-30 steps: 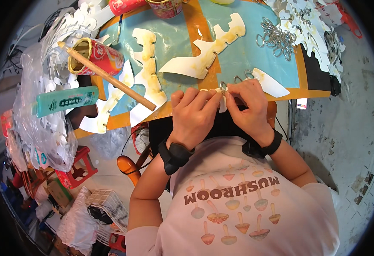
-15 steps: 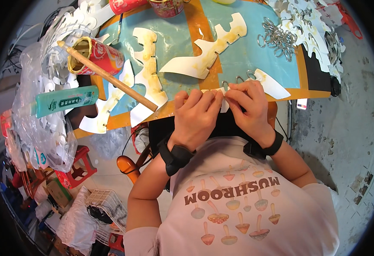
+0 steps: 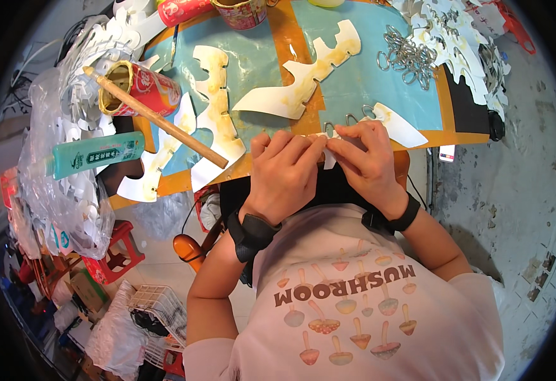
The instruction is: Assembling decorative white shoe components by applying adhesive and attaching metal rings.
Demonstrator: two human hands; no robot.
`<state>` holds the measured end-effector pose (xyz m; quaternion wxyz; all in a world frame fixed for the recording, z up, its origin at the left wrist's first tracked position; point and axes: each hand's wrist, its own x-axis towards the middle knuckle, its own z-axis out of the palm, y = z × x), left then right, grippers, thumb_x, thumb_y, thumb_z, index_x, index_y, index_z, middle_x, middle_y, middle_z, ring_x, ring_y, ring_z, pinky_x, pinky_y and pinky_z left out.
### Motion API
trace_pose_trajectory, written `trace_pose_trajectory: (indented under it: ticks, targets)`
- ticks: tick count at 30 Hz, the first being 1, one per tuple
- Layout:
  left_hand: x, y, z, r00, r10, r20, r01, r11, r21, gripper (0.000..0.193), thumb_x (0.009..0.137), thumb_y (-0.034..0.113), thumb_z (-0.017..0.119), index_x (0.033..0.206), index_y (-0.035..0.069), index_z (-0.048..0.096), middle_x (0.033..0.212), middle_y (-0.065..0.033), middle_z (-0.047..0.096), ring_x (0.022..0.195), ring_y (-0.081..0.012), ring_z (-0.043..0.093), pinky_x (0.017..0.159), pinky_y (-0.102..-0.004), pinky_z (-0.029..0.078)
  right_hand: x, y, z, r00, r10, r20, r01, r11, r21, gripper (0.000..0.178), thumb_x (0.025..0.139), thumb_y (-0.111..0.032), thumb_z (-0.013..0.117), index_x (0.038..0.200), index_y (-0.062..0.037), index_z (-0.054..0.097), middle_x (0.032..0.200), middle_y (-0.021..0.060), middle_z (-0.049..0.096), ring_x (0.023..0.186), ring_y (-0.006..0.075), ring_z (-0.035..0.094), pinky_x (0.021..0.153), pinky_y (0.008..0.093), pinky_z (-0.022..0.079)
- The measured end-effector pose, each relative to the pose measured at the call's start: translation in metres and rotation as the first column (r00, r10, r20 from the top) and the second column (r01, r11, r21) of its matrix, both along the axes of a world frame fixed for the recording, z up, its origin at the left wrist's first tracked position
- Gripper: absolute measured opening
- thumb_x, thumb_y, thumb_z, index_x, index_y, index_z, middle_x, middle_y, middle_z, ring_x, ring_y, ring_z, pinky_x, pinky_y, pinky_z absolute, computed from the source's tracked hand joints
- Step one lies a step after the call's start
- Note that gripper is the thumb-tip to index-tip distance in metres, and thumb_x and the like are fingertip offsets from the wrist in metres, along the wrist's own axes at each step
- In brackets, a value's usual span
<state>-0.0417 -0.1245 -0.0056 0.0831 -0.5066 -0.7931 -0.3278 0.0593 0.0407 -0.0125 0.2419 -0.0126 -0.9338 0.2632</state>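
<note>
At the table's near edge, a white cut-out piece [image 3: 405,129] with yellowish glue smears lies in both my hands, several metal rings [image 3: 352,119] along its far edge. My left hand [image 3: 284,166] pinches its left part, thumb and fingers pressed together. Close beside it, my right hand [image 3: 368,162] closes its fingertips on the piece by one of the rings. My fingers cover the piece's middle. Farther off lie similar glue-smeared white pieces, one [image 3: 303,79] ahead and another [image 3: 214,108] to the left.
A heap of metal rings [image 3: 411,57] lies at the far right, beside piled white pieces [image 3: 452,44]. At left a wooden stick [image 3: 163,122] rests across a red cut-open can [image 3: 154,89], near a green bottle [image 3: 97,154]. Another can [image 3: 243,16] stands at the back.
My left hand has shifted slightly left and nearer to me, with its fingertips still at the piece. The right hand stays on the piece, its fingers slightly changed.
</note>
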Motion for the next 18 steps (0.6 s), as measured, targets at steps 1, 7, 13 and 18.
trace_pose_trajectory:
  ticks: [1, 7, 13, 18]
  targets:
    - [0.000, 0.000, -0.001, 1.000, -0.005, -0.008, 0.005, 1.000, -0.001, 0.035, 0.075, 0.004, 0.068, 0.109, 0.009, 0.068, 0.087, 0.0010, 0.062, 0.085, -0.0186, 0.057, 0.081, -0.0372, 0.035, 0.000, 0.000, 0.000, 1.000, -0.002, 0.000, 0.002, 1.000, -0.001, 0.031, 0.069, -0.001, 0.075, 0.098, -0.0126, 0.076, 0.103, 0.0057, 0.064, 0.092, 0.0271, 0.054, 0.079, 0.0360, 0.048]
    - [0.005, 0.003, -0.003, 1.000, 0.015, 0.007, -0.015, 1.000, -0.020, 0.038, 0.072, 0.001, 0.069, 0.109, 0.009, 0.070, 0.093, -0.0003, 0.064, 0.088, -0.0214, 0.058, 0.083, -0.0373, 0.037, 0.002, 0.004, 0.008, 0.998, 0.054, 0.020, -0.052, 0.995, -0.090, 0.036, 0.075, 0.004, 0.072, 0.109, -0.0048, 0.066, 0.105, 0.0083, 0.064, 0.090, 0.0273, 0.055, 0.080, 0.0359, 0.048]
    - [0.007, 0.005, -0.004, 1.000, 0.021, -0.010, -0.022, 0.998, -0.060, 0.038, 0.072, 0.002, 0.069, 0.110, 0.007, 0.068, 0.106, -0.0045, 0.063, 0.100, -0.0257, 0.057, 0.088, -0.0397, 0.038, 0.011, 0.003, 0.000, 1.000, 0.011, 0.018, 0.001, 0.805, -0.593, 0.043, 0.082, 0.008, 0.064, 0.121, 0.0004, 0.048, 0.111, 0.0130, 0.064, 0.098, 0.0259, 0.058, 0.078, 0.0335, 0.051]
    - [0.011, 0.004, -0.001, 0.999, 0.048, -0.003, -0.048, 0.996, -0.075, 0.043, 0.070, 0.004, 0.070, 0.113, 0.010, 0.068, 0.111, -0.0054, 0.062, 0.104, -0.0275, 0.056, 0.090, -0.0408, 0.038, 0.017, 0.011, 0.010, 1.000, 0.006, 0.027, 0.005, 0.912, -0.411, 0.044, 0.081, 0.010, 0.064, 0.122, -0.0001, 0.051, 0.115, 0.0137, 0.063, 0.104, 0.0293, 0.058, 0.083, 0.0374, 0.052]
